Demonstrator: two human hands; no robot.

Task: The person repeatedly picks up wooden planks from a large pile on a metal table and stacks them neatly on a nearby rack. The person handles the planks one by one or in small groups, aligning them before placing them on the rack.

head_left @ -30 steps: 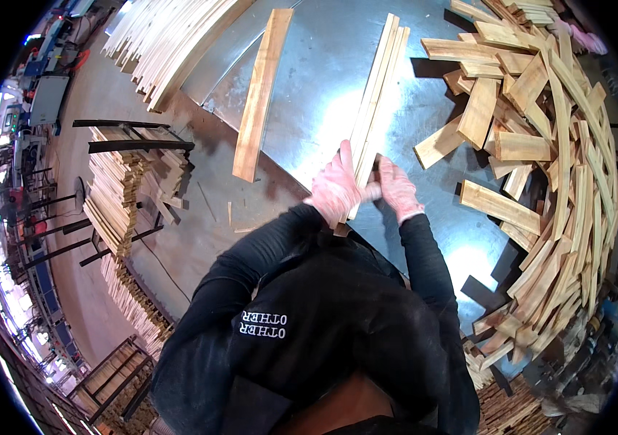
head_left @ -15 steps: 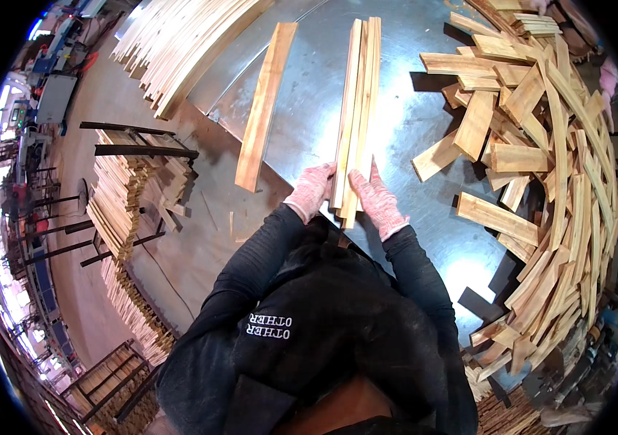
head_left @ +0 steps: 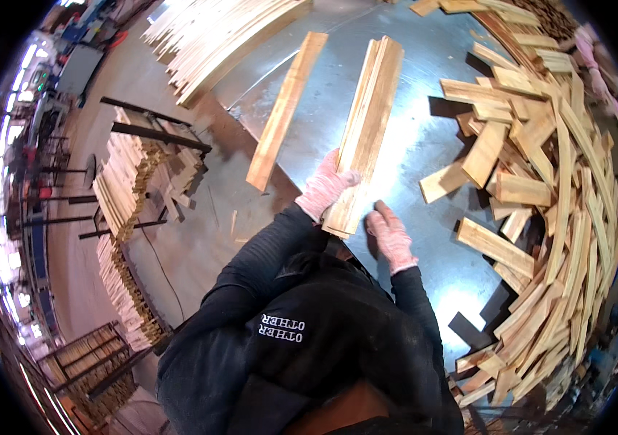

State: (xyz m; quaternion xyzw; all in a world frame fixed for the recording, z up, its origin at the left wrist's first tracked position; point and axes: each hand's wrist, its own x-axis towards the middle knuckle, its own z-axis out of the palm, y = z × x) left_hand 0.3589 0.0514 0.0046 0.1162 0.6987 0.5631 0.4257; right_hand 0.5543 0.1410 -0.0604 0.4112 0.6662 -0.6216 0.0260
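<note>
A small bundle of long wooden slats (head_left: 372, 109) lies lengthwise on the shiny metal table (head_left: 425, 239), its near end close to my body. My left hand (head_left: 329, 187), in a pale pink knit glove, is closed around the bundle's left side near that end, thumb on top. My right hand (head_left: 390, 235), gloved alike, is off the wood to the right, fingers partly stretched and apart from it. To the left of the bundle, a single wooden board (head_left: 287, 109) lies by itself across the table's left edge.
A big heap of loose wooden pieces (head_left: 533, 185) covers the table's right side. At the far left end stands a neat stack of slats (head_left: 222, 43). Beyond the left edge, a black metal rack (head_left: 156, 134) holds more slats. Another person's gloved hand (head_left: 595, 69) shows at far right.
My right hand has let go of the slats and drawn back to the right. The bundle has turned, now showing a broad face, and my left hand has wrapped over it.
</note>
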